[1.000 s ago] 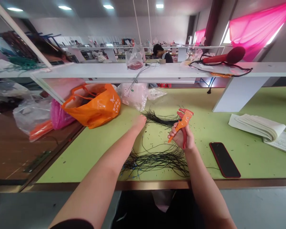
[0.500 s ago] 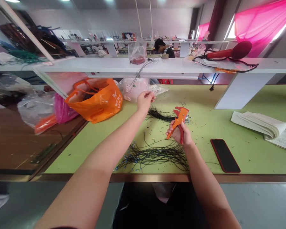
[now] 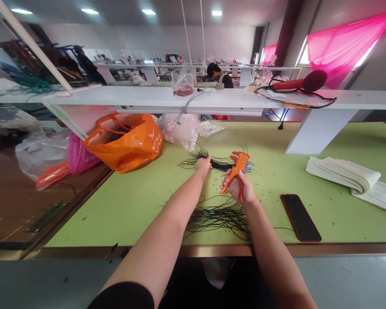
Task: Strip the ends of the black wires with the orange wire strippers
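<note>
My left hand (image 3: 203, 165) is at the far bundle of thin black wires (image 3: 220, 165), its fingers closed on wires there; how many is hidden. In my right hand (image 3: 239, 185) is an orange wire stripper (image 3: 239, 165) with red jaws and a red lower handle, its jaws pointing away from me. Blue-tipped wire ends (image 3: 249, 167) lie just right of the tool's head. A second, looser heap of black wires (image 3: 218, 218) is spread nearer the table's front edge, partly covered by my left forearm.
A red-edged phone (image 3: 300, 216) and folded papers (image 3: 344, 171) lie on the right. An orange bag (image 3: 125, 146) stands at left, beside clear plastic bags (image 3: 182, 128). A white shelf (image 3: 148, 96) spans the back, carrying a red hair dryer (image 3: 299, 81). Another person (image 3: 220, 76) sits beyond.
My left hand has come down and nearer, from above the far bundle's left end onto the wires. My right hand keeps hold of the stripper. The camera view has tilted slightly upward.
</note>
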`<state>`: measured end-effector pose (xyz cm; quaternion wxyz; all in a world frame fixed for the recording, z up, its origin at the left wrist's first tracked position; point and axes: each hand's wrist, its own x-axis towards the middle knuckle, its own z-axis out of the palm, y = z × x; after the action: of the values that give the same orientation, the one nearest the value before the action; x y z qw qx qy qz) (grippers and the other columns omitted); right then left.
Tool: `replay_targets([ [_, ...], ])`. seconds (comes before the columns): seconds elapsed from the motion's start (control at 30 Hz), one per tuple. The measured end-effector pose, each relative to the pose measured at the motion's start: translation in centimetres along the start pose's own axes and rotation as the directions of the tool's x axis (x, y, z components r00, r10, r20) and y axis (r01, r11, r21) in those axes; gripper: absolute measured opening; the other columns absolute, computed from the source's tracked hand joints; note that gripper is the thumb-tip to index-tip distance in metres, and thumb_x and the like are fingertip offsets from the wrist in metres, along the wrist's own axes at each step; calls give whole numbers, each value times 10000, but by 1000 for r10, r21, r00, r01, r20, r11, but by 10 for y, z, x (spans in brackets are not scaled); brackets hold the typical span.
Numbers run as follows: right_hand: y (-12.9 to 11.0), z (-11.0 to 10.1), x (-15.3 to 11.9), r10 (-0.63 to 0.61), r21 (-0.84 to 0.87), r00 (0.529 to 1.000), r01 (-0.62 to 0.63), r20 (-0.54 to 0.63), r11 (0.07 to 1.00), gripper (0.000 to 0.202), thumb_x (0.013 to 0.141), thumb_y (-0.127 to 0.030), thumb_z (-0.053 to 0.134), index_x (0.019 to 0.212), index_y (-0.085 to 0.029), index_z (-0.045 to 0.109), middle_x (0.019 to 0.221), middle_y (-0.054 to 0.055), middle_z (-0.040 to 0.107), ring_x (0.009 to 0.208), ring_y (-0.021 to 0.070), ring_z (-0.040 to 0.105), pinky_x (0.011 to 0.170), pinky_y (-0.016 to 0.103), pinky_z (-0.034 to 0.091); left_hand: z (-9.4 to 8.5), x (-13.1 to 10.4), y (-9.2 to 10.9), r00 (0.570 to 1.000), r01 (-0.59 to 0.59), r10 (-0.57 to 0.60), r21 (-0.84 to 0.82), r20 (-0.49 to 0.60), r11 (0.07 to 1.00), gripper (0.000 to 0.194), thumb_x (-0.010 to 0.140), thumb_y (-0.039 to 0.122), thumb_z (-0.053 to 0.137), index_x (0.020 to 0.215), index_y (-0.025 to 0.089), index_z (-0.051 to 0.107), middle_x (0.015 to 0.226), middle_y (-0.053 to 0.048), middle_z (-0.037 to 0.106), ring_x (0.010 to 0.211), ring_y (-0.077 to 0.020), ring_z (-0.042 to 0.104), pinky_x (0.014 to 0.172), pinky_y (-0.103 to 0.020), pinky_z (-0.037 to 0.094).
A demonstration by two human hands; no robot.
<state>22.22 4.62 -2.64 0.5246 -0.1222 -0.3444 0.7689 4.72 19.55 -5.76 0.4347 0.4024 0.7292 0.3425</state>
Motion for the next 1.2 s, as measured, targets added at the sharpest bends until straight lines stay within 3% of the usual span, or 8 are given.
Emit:
replay_targets([
  [0.23, 6, -2, 1, 32, 8, 999, -32, 15, 999, 395, 833, -528, 741, 990, -176, 658, 777, 19, 647, 706, 191, 640, 739, 386, 593, 7, 15, 2, 998, -45, 53, 198, -38, 979, 385, 980, 376, 647, 1300, 165, 608, 1306, -116, 627, 1115, -249, 653, 934, -456, 581],
  [0.37, 9, -2, 2, 29, -6, 1000, -29, 11, 1000, 376, 829, -526, 747, 962, -188, 651, 762, 29, 652, 746, 216, 656, 751, 398, 593, 0, 13, 11, 983, -91, 133, 291, -125, 952, 393, 980, 375, 647, 1310, 168, 600, 1310, -114, 625, 1118, -250, 652, 934, -463, 580],
  [0.63, 9, -2, 1, 47, -35, 999, -46, 26, 998, 361, 822, -535, 752, 938, -211, 643, 775, 42, 662, 828, 252, 680, 789, 432, 596, -1, -2, 31, 939, -255, 320, 369, -127, 894, 379, 978, 376, 652, 1298, 178, 609, 1305, -109, 628, 1108, -241, 654, 930, -455, 583],
  [0.7, 9, -2, 1, 50, -28, 998, -49, 33, 998, 361, 826, -533, 755, 950, -209, 654, 786, 40, 669, 808, 242, 681, 793, 430, 598, -1, -12, 40, 886, -358, 439, 378, -151, 854, 333, 1020, 389, 572, 1265, 169, 624, 1268, -116, 646, 1093, -239, 655, 935, -443, 569],
  [0.8, 12, -3, 3, 59, -30, 998, -58, 32, 998, 371, 826, -524, 767, 984, -200, 678, 791, 30, 680, 745, 208, 672, 801, 417, 602, 0, -32, 59, 739, -561, 657, 402, -149, 723, 389, 1089, 393, 347, 1195, 178, 653, 1238, -143, 666, 1140, -244, 630, 974, -374, 498],
  [0.93, 21, -8, 8, 7, -67, 999, -10, -52, 998, 367, 808, -516, 787, 978, -204, 696, 893, 43, 743, 730, 182, 683, 785, 371, 606, 0, -53, 86, 548, -755, 836, 417, -23, 506, 280, 1047, 390, 484, 1136, 218, 687, 1147, -96, 713, 1067, -236, 656, 915, -310, 469],
  [1.1, 29, -19, 15, -90, -71, 969, 75, -231, 995, 273, 830, -455, 762, 943, -219, 686, 1167, 67, 760, 715, 158, 685, 782, 368, 619, -10, -63, 127, 444, -800, 896, 438, -29, 410, 265, 1057, 319, 460, 1101, 207, 696, 1151, -101, 719, 1037, -247, 670, 875, -321, 462],
  [1.2, 30, -28, 20, -125, -59, 944, 113, -307, 992, 239, 837, -429, 746, 946, -224, 687, 1287, 65, 722, 706, 150, 679, 784, 382, 630, -16, -66, 149, 409, -811, 904, 405, -125, 423, 283, 1064, 320, 438, 1069, 198, 693, 1074, -98, 742, 1013, -247, 677, 885, -332, 470],
])
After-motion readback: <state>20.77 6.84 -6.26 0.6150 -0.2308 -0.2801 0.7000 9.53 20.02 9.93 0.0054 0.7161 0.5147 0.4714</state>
